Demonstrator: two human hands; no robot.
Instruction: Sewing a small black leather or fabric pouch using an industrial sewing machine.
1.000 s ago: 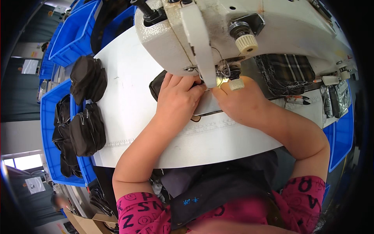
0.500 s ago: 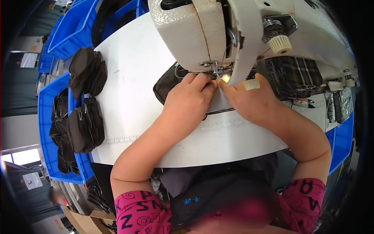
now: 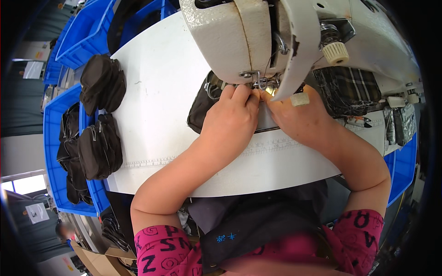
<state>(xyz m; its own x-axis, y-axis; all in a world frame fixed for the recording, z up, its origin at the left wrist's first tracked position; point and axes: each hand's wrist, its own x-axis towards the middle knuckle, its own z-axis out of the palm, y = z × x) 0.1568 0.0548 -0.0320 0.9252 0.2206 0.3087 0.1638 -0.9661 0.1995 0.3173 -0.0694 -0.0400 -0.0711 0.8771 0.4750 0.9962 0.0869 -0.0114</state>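
Observation:
A dark fabric pouch (image 3: 198, 112) with a zipper along its upper edge lies under the white sewing machine (image 3: 221, 39). My left hand (image 3: 231, 117) is closed on the pouch, fingertips bunched together just left of the metal presser foot (image 3: 262, 84). On the other side of the foot, my right hand (image 3: 299, 115) pinches the work, its thumb and forefinger near the lit needle area. The fingertips of both hands almost meet in front of the foot. My fingers and the machine head hide the seam and part of the pouch.
Stacked dark pouches (image 3: 102, 147) lie at the table's left edge, beside a blue bin (image 3: 51, 152) holding more. Another blue bin (image 3: 85, 34) stands at far left. Plaid-patterned pieces (image 3: 354, 92) and small snips (image 3: 359, 121) lie right. A printed ruler (image 3: 147, 163) crosses the white table (image 3: 152, 106).
My left hand and the pouch have shifted slightly to the right, and more of the zipper shows. My right hand stays by the presser foot. The view has shifted slightly.

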